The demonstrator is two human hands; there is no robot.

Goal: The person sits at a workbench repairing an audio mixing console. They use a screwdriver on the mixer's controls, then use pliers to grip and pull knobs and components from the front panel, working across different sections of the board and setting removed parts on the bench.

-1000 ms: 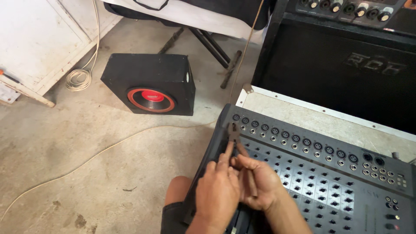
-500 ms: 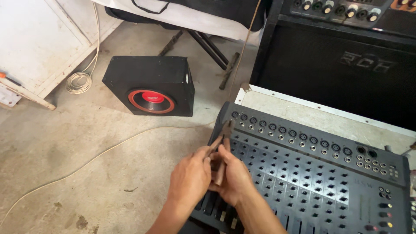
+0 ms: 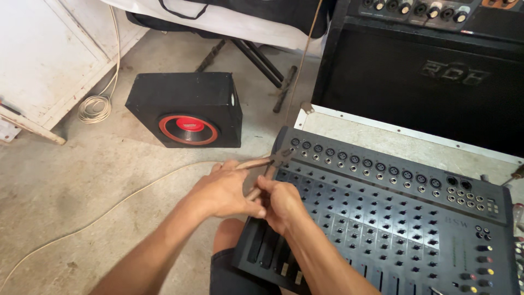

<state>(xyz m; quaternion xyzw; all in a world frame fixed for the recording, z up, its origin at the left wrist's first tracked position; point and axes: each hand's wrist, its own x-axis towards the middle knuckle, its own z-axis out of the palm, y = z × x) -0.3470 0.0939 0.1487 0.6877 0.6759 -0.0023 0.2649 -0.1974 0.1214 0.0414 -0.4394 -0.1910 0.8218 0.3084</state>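
Note:
Both my hands grip a pair of pliers [image 3: 266, 165] with brownish handles at the left end of a grey audio mixer [image 3: 393, 218]. My left hand [image 3: 224, 191] holds the upper handle. My right hand [image 3: 281, 202] closes around the lower handle. The plier jaws touch the mixer's top-left corner near the first row of jacks. The mixer lies tilted across my knee [image 3: 226, 240], with its knobs and faders facing up.
A black speaker box with a red cone [image 3: 188, 109] stands on the concrete floor to the left. A large black amplifier cabinet [image 3: 426, 71] rises behind the mixer. A coiled white cable [image 3: 94, 106] lies by a white panel. A thin cord crosses the floor.
My hands and the pliers have shifted left and up along the mixer's left edge, and the plier handles have spread apart. The view has moved slightly.

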